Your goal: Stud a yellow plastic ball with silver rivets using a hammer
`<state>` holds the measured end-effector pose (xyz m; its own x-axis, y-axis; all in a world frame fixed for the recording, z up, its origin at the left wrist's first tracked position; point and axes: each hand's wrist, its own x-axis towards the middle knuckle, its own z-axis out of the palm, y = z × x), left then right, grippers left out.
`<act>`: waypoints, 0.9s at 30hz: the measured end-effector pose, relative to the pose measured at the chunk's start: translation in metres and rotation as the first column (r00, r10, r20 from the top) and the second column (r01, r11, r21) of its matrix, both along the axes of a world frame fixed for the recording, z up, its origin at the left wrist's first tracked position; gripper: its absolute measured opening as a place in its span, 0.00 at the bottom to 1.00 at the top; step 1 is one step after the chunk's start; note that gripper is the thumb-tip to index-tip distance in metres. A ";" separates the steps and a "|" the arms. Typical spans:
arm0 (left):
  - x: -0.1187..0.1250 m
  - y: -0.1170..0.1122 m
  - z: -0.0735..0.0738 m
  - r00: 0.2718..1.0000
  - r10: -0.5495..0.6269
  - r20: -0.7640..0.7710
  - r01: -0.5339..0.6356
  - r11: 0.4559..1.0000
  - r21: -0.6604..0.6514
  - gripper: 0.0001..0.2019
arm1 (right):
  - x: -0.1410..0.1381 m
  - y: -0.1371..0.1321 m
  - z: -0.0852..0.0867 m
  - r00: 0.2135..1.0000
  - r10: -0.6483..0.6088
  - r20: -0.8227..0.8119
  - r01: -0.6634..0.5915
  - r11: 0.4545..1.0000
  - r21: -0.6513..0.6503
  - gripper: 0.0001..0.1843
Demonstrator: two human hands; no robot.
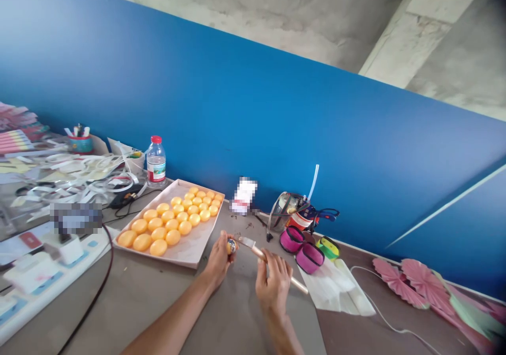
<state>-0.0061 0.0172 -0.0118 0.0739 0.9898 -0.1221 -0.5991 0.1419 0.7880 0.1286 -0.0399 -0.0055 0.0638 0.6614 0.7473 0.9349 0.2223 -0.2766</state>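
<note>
My left hand (219, 260) is closed round a small round yellow piece (231, 246), held just above the tabletop. My right hand (272, 284) grips the pale wooden handle of a small knife (261, 253). Its metal blade points left and touches the yellow piece. Left of my hands lies a pale tray (190, 252) holding several rows of yellow-orange round pieces (174, 220).
A water bottle (156, 163) stands behind the tray. Pink and green tape rolls (308, 255), a can with tools (300, 215) and white paper (336, 289) lie to the right, pink paper fans (407, 281) farther right. Power strips (35, 276), a cable and paper strips crowd the left. A blue wall backs the table.
</note>
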 end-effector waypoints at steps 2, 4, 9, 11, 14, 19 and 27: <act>0.000 0.000 -0.001 1.000 0.002 -0.020 -0.002 1.000 0.002 0.24 | 0.000 0.000 0.000 1.000 0.015 0.013 -0.014 0.998 -0.057 0.14; 0.001 0.000 -0.003 0.999 0.017 -0.038 -0.017 1.000 -0.007 0.24 | -0.001 0.000 0.000 0.999 0.013 0.034 -0.010 0.995 -0.095 0.13; 0.001 0.002 -0.004 0.994 -0.023 -0.105 0.024 1.000 0.009 0.22 | -0.001 0.000 0.001 1.000 -0.020 0.007 0.020 1.000 -0.016 0.14; 0.002 0.003 -0.003 0.993 -0.018 -0.121 0.013 0.999 -0.036 0.19 | -0.001 0.001 -0.001 1.000 -0.010 0.011 0.010 0.998 -0.057 0.14; 0.002 0.004 0.002 0.996 0.000 -0.092 -0.007 0.996 -0.085 0.15 | 0.000 0.002 -0.005 1.000 -0.022 0.014 0.023 0.996 -0.086 0.13; 0.002 0.001 0.006 0.988 -0.010 -0.154 0.004 0.999 -0.034 0.15 | 0.003 0.003 -0.004 0.998 -0.040 -0.048 0.040 0.999 -0.008 0.13; 0.001 -0.001 0.003 0.985 -0.027 -0.173 0.028 1.000 0.002 0.18 | 0.004 0.001 0.001 0.998 -0.005 -0.068 0.009 0.998 0.059 0.12</act>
